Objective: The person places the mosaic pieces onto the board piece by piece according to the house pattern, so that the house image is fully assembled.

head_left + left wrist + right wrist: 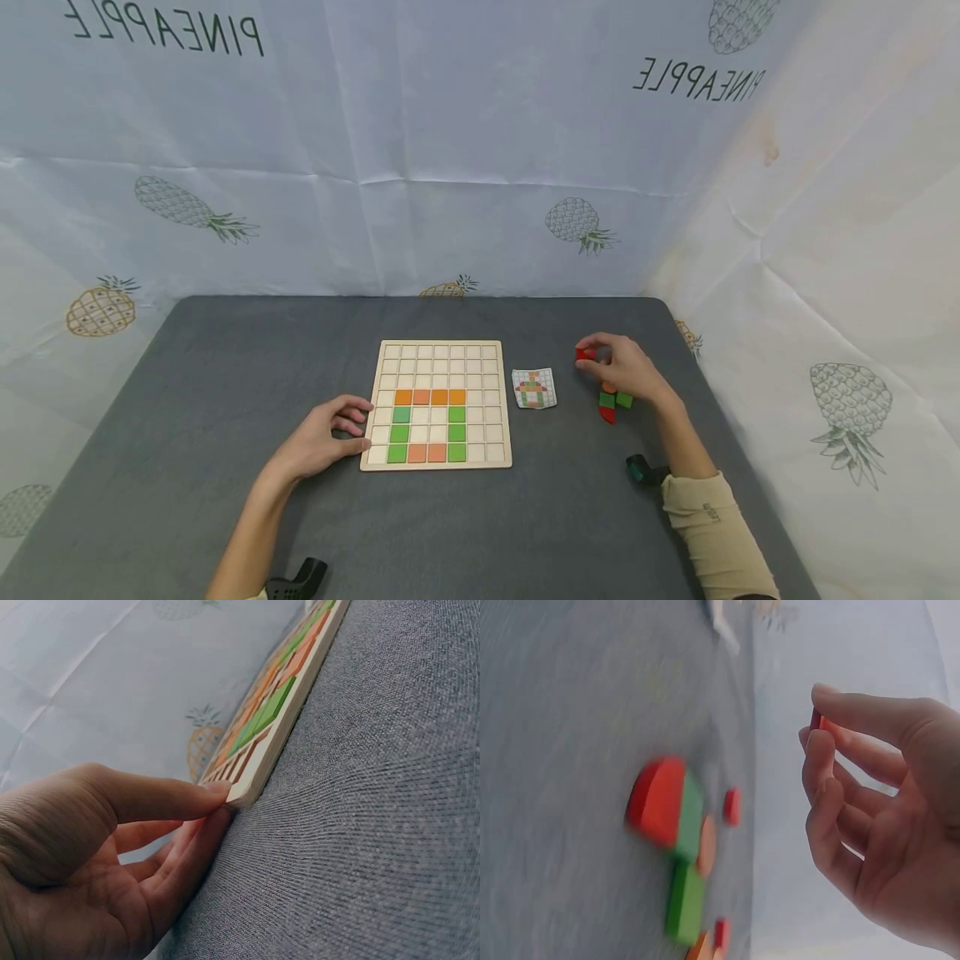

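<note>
In the head view, the left hand [322, 433] is touching the left edge of a wooden grid board [480, 362] holding 12 square tiles [417, 453], thumb and fingers parted; the right hand [626, 367] is pinching a red block [585, 354] beyond a pattern card [534, 389].

In the left wrist view, the thumb [161, 796] is meeting the board's corner.

In the right wrist view, thumb and fingertips are nearly closing around the red block, above blurred blocks [684, 900].

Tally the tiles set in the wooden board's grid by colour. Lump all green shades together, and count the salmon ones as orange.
Green tiles: 6
Orange tiles: 6
Total on the board: 12
</note>
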Demonstrator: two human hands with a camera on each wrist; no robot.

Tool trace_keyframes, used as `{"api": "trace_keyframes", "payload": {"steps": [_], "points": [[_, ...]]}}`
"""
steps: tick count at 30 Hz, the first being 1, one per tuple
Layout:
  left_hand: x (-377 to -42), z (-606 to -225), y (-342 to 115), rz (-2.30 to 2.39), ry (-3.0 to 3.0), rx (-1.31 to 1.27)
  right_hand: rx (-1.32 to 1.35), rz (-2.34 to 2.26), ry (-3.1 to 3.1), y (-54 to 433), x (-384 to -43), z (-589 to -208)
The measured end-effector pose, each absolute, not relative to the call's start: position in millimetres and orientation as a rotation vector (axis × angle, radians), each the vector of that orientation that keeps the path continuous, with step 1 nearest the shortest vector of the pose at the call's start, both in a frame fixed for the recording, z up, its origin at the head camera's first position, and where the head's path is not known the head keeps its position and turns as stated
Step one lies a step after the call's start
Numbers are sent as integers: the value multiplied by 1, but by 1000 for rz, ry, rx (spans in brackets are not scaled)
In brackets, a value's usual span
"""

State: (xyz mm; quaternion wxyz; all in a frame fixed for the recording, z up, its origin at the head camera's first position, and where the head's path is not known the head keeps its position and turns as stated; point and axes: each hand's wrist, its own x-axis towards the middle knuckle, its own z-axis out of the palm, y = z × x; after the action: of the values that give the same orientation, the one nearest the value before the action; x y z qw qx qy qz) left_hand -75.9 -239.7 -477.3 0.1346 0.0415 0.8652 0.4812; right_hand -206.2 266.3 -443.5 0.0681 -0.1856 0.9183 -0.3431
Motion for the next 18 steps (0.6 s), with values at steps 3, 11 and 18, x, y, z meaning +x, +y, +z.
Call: {"api": "trace_keyframes", "payload": {"steps": [3, 11, 18], "points": [[-75, -477, -240, 1397, 2508, 133, -598, -1044, 2759, 251, -203, -438], [-75, -477, -241, 1422, 2511, 163, -732, -1034, 2728, 207, -196, -433], [-76, -479, -241, 1419, 2515, 165, -863, -994, 2638, 168, -191, -437]]}}
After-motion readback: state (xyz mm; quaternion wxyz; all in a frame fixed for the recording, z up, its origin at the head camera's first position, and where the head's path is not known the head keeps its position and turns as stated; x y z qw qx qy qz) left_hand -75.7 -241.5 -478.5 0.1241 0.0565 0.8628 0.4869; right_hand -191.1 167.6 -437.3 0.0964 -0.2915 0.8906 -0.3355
